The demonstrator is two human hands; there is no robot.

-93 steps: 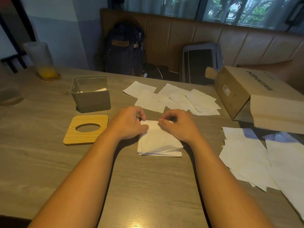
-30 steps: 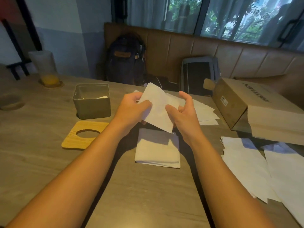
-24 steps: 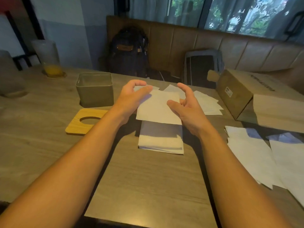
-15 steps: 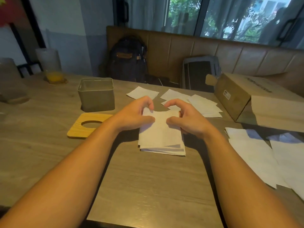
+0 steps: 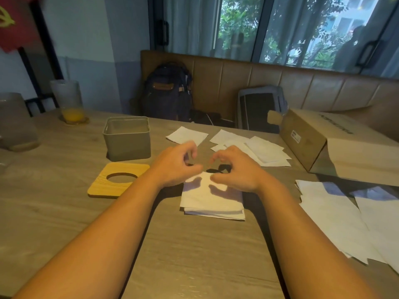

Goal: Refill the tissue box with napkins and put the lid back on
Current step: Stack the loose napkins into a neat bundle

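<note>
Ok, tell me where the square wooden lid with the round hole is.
In the head view the square wooden lid lies flat on the table, in front of the grey tissue box, left of the left hand.

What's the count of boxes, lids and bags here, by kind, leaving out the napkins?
Tissue box: 1
Cardboard box: 1
Wooden lid: 1
Bags on the bench: 2, a backpack and a grey bag
Total: 5
</note>
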